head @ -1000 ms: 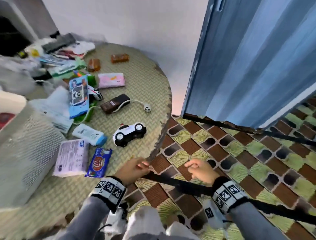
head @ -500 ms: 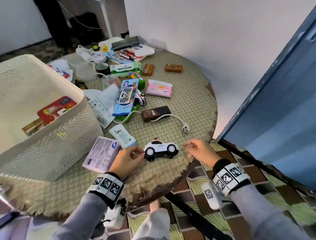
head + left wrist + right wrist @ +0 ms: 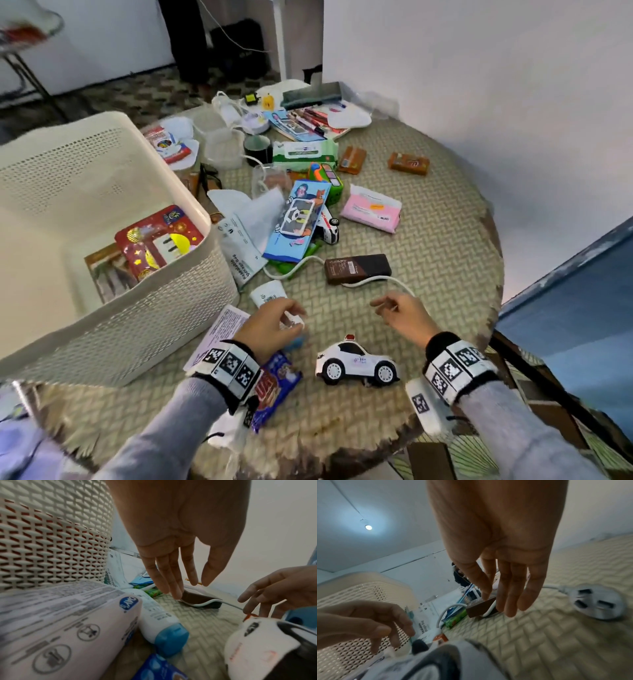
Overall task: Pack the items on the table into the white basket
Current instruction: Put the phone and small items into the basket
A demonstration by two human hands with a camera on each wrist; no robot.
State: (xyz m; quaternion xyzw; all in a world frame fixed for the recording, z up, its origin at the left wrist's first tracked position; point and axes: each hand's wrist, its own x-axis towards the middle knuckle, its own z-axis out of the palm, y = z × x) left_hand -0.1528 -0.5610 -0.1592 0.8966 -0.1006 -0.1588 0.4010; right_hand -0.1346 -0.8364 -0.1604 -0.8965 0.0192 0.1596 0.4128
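**Q:** What lies nearest the person?

**A:** A white toy police car (image 3: 356, 361) stands on its wheels near the front edge of the round woven table (image 3: 445, 240). To its left, a blue snack packet (image 3: 274, 387) lies partly under the left wrist.

**Q:** And the hands?

**A:** Both hover above the table, just beyond the car, holding nothing. The left hand (image 3: 270, 329) has straight, relaxed fingers pointing down over a white tube with a blue cap (image 3: 159, 623), which lies beside a pale pink box (image 3: 68, 626). The right hand (image 3: 404, 317) hangs with fingers loosely spread and apart, near a white cord.

**Q:** What is farther off?

**A:** A brown bar-shaped pack (image 3: 358, 269) with the white cord (image 3: 380, 279) running along its near side, ending in a round white plug (image 3: 597, 601). Beyond lie a blue pencil case (image 3: 298, 222), a pink tissue pack (image 3: 373, 209) and more clutter.

**Q:** Where is the basket?

**A:** The white basket (image 3: 102, 171) sits on the table's left side, holding a red packet (image 3: 157, 240).
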